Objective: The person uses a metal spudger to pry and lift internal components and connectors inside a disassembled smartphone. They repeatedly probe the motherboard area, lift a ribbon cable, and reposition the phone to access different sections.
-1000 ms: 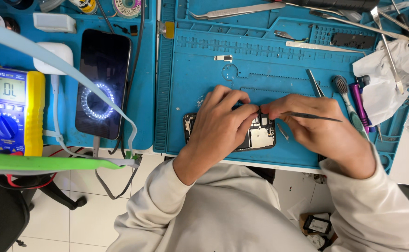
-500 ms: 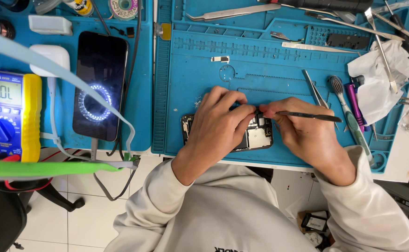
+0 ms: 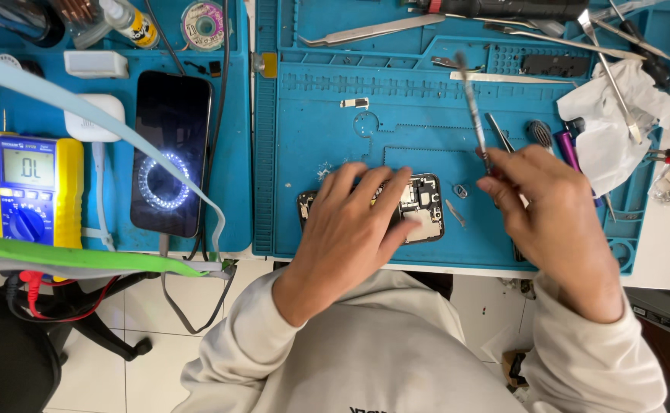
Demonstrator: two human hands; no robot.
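Note:
An opened phone with its insides exposed lies on the blue work mat. My left hand rests flat on top of it, fingers spread, covering its left part. My right hand is to the right of the phone, lifted, gripping a thin metal tool whose shaft points up and away from me. A small loose metal part lies on the mat between the phone and my right hand.
A second phone with a glowing ring on its screen lies on the left mat, beside a yellow multimeter. Tweezers, screwdrivers and a crumpled white cloth are at the back and right. A green strip crosses the lower left.
My right hand has pulled away from the phone to the right and swung the tool upright. My left hand has flattened over the phone.

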